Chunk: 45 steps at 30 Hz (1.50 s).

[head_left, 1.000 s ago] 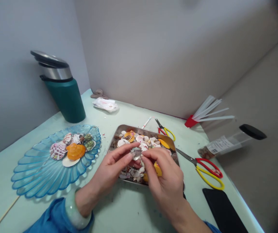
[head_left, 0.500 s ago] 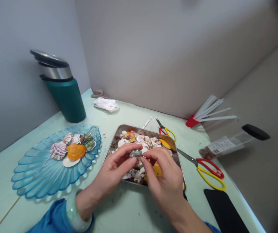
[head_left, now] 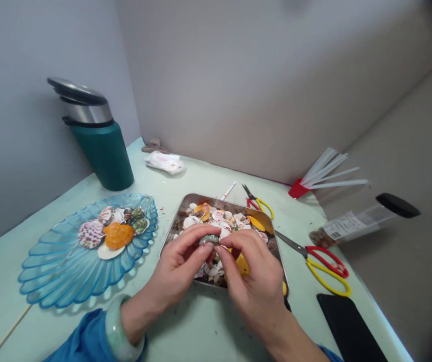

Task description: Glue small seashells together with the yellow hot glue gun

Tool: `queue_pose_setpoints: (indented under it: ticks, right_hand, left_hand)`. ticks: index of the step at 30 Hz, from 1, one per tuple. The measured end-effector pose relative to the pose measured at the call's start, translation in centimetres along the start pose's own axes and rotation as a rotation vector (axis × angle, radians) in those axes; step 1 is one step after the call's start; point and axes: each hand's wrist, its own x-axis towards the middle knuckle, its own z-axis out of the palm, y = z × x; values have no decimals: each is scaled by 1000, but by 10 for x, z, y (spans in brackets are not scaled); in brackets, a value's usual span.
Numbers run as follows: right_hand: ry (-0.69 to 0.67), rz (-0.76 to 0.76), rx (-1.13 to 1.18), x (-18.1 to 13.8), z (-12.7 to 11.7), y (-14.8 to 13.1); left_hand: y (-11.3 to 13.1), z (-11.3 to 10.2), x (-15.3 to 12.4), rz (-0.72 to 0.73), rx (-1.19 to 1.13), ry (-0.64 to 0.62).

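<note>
A small greenish-grey seashell [head_left: 209, 240] is pinched between the fingertips of both hands. My left hand [head_left: 181, 256] grips its left side, thumb below and fingers above. At its right end are the closed thumb and index finger of my right hand [head_left: 255, 266]. Beneath the hands lies a metal tray [head_left: 279, 251] full of mixed shells, white, striped and orange, partly covered by the fingers. To the left, a blue scallop-shaped glass dish [head_left: 57, 271] carries several shells, among them an orange scallop shell [head_left: 118, 236] and a purple-speckled one [head_left: 90, 234].
A green bottle [head_left: 104, 153] stands back left near a white plastic packet [head_left: 165, 163]. Right of the tray lie large scissors [head_left: 310, 252], small scissors [head_left: 257, 201] and a black phone [head_left: 351, 327]. Farther right are a red cup [head_left: 298, 188] with white sticks and a clear jar [head_left: 351, 226].
The seashell has turned and shifted slightly between my fingertips, showing more of its greenish back. My left hand has moved a little; the other things lie as before.
</note>
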Motion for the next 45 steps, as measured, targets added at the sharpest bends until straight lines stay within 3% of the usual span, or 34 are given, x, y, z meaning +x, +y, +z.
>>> queue_pose_setpoints:
  ticks: [11, 21, 31, 45]
  right_hand:
    - [-57, 160, 172, 5, -4, -6]
    - [-51, -164, -115, 5, -7, 1]
    - [-38, -230, -128, 6, -9, 1]
    - [-27, -226, -125, 7, -5, 0]
  left_hand:
    - [-6, -1, -2, 199, 119, -41]
    - [-8, 0, -4, 277, 240, -29]
    - [-9, -1, -5, 390, 326, -47]
    - [-9, -1, -6, 413, 332, -49]
